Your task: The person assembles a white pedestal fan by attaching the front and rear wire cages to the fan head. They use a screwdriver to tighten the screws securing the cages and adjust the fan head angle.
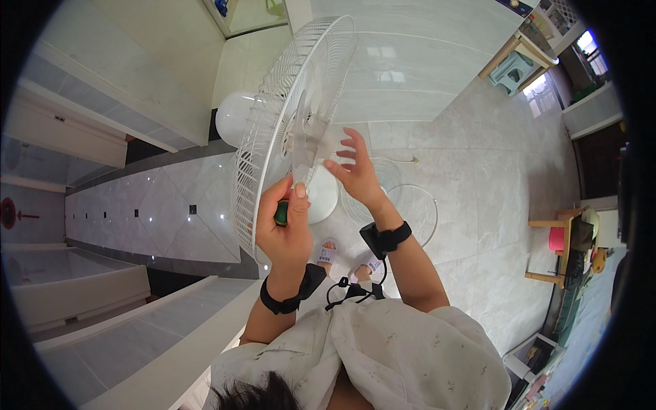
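Observation:
A white standing fan's wire rear grille (279, 116) rises before me, with translucent fan blades (305, 147) exposed on its near side. Behind the grille bulges the white motor housing (237, 120); below is the round white base (324, 196). My left hand (283, 222) is closed around a tool with a green handle (281, 213), whose working end is hidden. Its thumb and fingertips meet the lower edge of a blade. Right of the blades, my right hand (358, 174) is raised with fingers apart, holding nothing; its thumb is close to a blade.
On the tiled floor lies a round wire grille (383, 193), beside a thin ring (436, 212) and a cord plug (415, 160). Cabinets (102, 130) line the left. A light-blue stool (511, 72) stands far right, a wooden rack (564, 249) nearer. My slippered feet (328, 254) are below.

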`<state>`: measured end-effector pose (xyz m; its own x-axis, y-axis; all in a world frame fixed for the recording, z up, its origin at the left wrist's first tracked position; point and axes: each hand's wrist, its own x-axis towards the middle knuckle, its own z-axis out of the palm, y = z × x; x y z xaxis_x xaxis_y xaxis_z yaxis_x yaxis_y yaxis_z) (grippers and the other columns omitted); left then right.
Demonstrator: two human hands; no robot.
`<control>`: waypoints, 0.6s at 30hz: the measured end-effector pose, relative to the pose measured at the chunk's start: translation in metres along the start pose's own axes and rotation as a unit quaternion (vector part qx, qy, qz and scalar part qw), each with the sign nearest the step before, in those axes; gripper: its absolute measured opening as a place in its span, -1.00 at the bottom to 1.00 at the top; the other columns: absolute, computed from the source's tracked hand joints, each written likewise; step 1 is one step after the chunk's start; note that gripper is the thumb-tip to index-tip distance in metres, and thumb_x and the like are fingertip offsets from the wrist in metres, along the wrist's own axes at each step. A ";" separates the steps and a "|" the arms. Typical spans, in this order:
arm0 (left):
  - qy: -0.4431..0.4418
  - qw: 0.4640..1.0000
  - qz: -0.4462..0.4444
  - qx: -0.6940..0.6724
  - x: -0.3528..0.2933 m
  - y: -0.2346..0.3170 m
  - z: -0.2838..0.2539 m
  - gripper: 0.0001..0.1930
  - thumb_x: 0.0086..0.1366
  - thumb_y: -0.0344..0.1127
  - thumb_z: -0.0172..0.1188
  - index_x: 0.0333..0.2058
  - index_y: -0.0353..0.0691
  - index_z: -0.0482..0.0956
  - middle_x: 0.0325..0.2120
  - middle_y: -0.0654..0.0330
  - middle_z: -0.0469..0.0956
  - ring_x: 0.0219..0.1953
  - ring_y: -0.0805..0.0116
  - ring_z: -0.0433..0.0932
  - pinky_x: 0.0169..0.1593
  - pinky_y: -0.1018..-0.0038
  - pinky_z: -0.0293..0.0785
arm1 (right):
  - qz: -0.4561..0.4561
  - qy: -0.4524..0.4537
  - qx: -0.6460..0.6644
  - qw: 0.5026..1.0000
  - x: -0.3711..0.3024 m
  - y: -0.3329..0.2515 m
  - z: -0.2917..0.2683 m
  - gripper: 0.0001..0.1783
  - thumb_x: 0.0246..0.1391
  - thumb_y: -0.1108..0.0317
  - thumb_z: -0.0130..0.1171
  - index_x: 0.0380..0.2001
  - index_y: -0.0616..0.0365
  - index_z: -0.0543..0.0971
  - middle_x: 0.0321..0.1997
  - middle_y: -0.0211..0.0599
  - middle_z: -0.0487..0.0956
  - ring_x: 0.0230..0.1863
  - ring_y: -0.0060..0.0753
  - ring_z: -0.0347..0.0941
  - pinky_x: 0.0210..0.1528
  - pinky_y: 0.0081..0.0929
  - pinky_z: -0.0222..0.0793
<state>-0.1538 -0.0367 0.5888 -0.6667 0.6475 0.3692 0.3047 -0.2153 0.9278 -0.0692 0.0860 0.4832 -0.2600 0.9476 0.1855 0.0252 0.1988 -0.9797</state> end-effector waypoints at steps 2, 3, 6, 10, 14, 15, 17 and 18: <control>0.004 1.000 -0.002 -0.004 0.000 0.000 0.000 -0.84 0.22 -0.40 0.11 -0.28 -0.40 0.48 -0.59 0.20 0.50 -0.57 0.53 0.46 -0.44 0.62 0.39 | 0.146 -0.020 0.135 0.980 0.000 -0.001 -0.001 -0.57 0.08 0.20 0.16 -0.12 0.20 0.27 -0.40 -0.28 0.49 -0.49 -0.53 0.43 -0.43 -0.63 0.36; 0.004 1.000 -0.002 -0.004 0.000 0.000 0.000 -0.84 0.22 -0.40 0.11 -0.28 -0.40 0.48 -0.59 0.20 0.50 -0.57 0.53 0.46 -0.44 0.62 0.39 | 0.229 -0.036 0.211 0.950 0.000 -0.001 -0.002 -0.57 0.08 0.19 0.16 -0.12 0.20 0.27 -0.38 -0.27 0.49 -0.50 -0.52 0.43 -0.43 -0.63 0.36; 0.003 1.000 0.001 0.005 0.000 0.000 -0.002 -0.84 0.22 -0.41 0.11 -0.28 -0.40 0.48 -0.58 0.20 0.50 -0.57 0.53 0.47 -0.43 0.63 0.40 | 0.179 -0.096 0.121 0.972 0.004 0.000 0.001 -0.56 0.07 0.18 0.17 -0.12 0.20 0.27 -0.40 -0.22 0.51 -0.48 -0.52 0.45 -0.44 -0.63 0.36; 0.000 1.000 0.018 0.015 0.001 -0.001 -0.004 -0.84 0.22 -0.40 0.11 -0.28 -0.40 0.48 -0.57 0.20 0.51 -0.57 0.53 0.47 -0.43 0.63 0.40 | 0.066 -0.054 0.084 0.993 -0.002 -0.002 0.006 -0.54 0.10 0.10 0.11 -0.14 0.23 0.26 -0.50 -0.18 0.51 -0.52 -0.53 0.46 -0.49 -0.63 0.37; -0.003 1.000 0.020 0.009 0.001 -0.003 -0.006 -0.85 0.23 -0.40 0.11 -0.30 -0.39 0.48 -0.58 0.19 0.52 -0.57 0.53 0.48 -0.42 0.61 0.42 | 0.254 -0.047 0.177 0.950 -0.001 -0.011 0.002 -0.44 0.10 -0.16 -0.05 -0.13 0.14 0.28 -0.53 -0.20 0.49 -0.62 -0.57 0.37 -0.55 -0.59 0.36; -0.004 1.000 0.020 0.011 0.001 -0.003 -0.006 -0.85 0.23 -0.40 0.11 -0.30 -0.39 0.48 -0.58 0.19 0.52 -0.57 0.53 0.48 -0.41 0.61 0.42 | 0.320 -0.048 0.203 0.924 0.003 -0.014 0.000 -0.40 0.10 -0.23 -0.11 -0.11 0.10 0.29 -0.52 -0.22 0.49 -0.65 -0.59 0.33 -0.55 -0.58 0.36; -0.003 1.000 0.021 0.015 0.000 -0.002 -0.006 -0.86 0.23 -0.40 0.10 -0.31 -0.39 0.48 -0.59 0.19 0.52 -0.57 0.54 0.48 -0.41 0.61 0.43 | 0.364 -0.082 0.201 0.906 0.008 -0.018 0.006 -0.32 0.05 -0.33 -0.16 -0.14 0.12 0.29 -0.58 -0.29 0.44 -0.67 -0.58 0.30 -0.64 -0.60 0.30; -0.002 1.000 0.021 0.018 0.000 -0.003 -0.006 -0.86 0.23 -0.40 0.10 -0.31 -0.39 0.48 -0.59 0.20 0.51 -0.57 0.54 0.48 -0.40 0.61 0.43 | 0.376 -0.107 0.209 0.896 0.011 -0.020 0.010 -0.28 0.03 -0.38 -0.19 -0.16 0.13 0.30 -0.61 -0.33 0.41 -0.68 -0.58 0.29 -0.68 -0.61 0.27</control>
<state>-0.1586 -0.0408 0.5865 -0.6507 0.6412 0.4068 0.3556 -0.2160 0.9093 -0.0820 0.0899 0.5036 -0.5012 0.6958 -0.5145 -0.0817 -0.6300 -0.7723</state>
